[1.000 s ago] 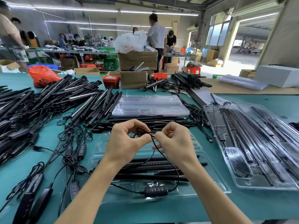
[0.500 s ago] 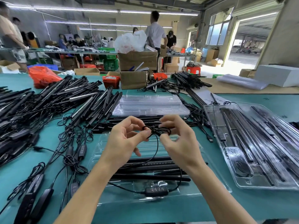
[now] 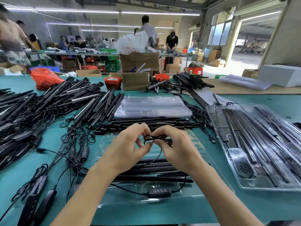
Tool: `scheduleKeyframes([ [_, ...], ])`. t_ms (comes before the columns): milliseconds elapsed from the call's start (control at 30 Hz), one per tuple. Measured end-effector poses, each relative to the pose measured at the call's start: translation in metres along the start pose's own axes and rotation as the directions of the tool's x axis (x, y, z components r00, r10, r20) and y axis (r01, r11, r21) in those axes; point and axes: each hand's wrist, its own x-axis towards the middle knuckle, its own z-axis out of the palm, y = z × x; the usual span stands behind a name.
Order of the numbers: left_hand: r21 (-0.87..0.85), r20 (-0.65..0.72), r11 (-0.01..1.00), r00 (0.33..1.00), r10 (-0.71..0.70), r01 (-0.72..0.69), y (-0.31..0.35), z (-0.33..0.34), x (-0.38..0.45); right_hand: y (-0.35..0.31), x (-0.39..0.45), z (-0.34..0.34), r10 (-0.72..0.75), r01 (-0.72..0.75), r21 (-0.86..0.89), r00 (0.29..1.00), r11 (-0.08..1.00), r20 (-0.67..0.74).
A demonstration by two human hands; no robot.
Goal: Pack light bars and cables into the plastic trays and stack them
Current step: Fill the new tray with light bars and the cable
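Note:
A clear plastic tray [image 3: 197, 145] lies on the green table right in front of me, with several black light bars [image 3: 156, 178] across it. Above the tray my left hand [image 3: 128, 149] and my right hand [image 3: 179, 147] both pinch a thin black cable [image 3: 153, 139] that is bunched into small loops between the fingertips. The cable hangs down into the tray and runs to a black inline controller [image 3: 159, 191] with buttons at the tray's near edge.
A stack of empty clear trays [image 3: 153, 106] lies behind. Packed trays [image 3: 254, 144] sit at the right. A large heap of loose light bars [image 3: 68, 103] and cables with controllers [image 3: 40, 193] covers the left. Cardboard boxes [image 3: 138, 70] stand at the back; people work at far tables.
The hands have wound the cable into a tighter bundle of loops between the fingertips. The slack loop hanging over the tray has shortened.

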Motion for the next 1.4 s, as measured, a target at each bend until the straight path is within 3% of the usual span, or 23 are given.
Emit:
scheduleKeyframes([
  [67,0.054,-0.008,0.998,0.999,0.041,-0.040,-0.002,0.002,0.000,0.001,-0.001,0.001,0.003,-0.003,0.009,1.000,1.000,0.005],
  [167,-0.237,-0.006,0.970,0.999,-0.050,0.047,-0.002,0.001,0.002,0.000,0.001,0.000,0.018,-0.018,0.044,1.000,0.999,-0.006],
  [267,-0.607,0.089,0.774,0.983,-0.159,0.180,0.002,-0.001,0.001,-0.001,0.001,0.001,0.048,-0.044,0.103,0.998,0.994,-0.035],
  [367,-0.799,0.209,0.529,0.957,-0.201,0.286,0.001,-0.003,-0.003,-0.003,0.002,0.001,0.087,-0.081,0.173,0.996,0.982,-0.026],
  [500,-0.885,0.274,0.329,0.939,-0.207,0.330,-0.004,0.001,-0.005,-0.008,0.003,0.001,0.132,-0.132,0.311,0.991,0.941,0.021],
  [700,-0.891,0.336,0.270,0.930,-0.151,0.366,-0.006,0.003,-0.006,-0.010,-0.001,0.003,0.162,-0.157,0.365,0.987,0.918,0.019],
  [800,-0.855,0.350,0.355,0.926,-0.143,0.378,-0.004,0.000,-0.004,-0.006,-0.002,0.003,0.189,-0.183,0.359,0.982,0.915,0.018],
  [933,-0.652,0.290,0.672,0.934,-0.208,0.352,-0.002,-0.004,-0.002,-0.002,-0.002,0.004,0.191,-0.191,0.327,0.981,0.926,0.032],
  [1067,-0.397,0.021,0.895,0.977,-0.214,0.205,0.001,0.004,0.002,0.000,-0.003,0.006,0.186,-0.189,0.314,0.982,0.930,0.038],
  [1133,-0.286,-0.084,0.949,0.984,-0.160,0.130,0.005,0.004,0.004,0.001,-0.002,0.005,0.179,-0.182,0.307,0.983,0.934,0.037],
  [1267,-0.069,-0.169,0.997,0.985,-0.040,0.029,0.009,-0.004,0.008,0.004,0.000,-0.003,0.171,-0.185,0.314,0.983,0.931,0.072],
  [1400,-0.114,-0.166,0.992,0.984,-0.069,0.050,0.014,-0.003,0.017,0.006,0.000,-0.011,0.149,-0.136,0.490,0.989,0.861,0.013],
])
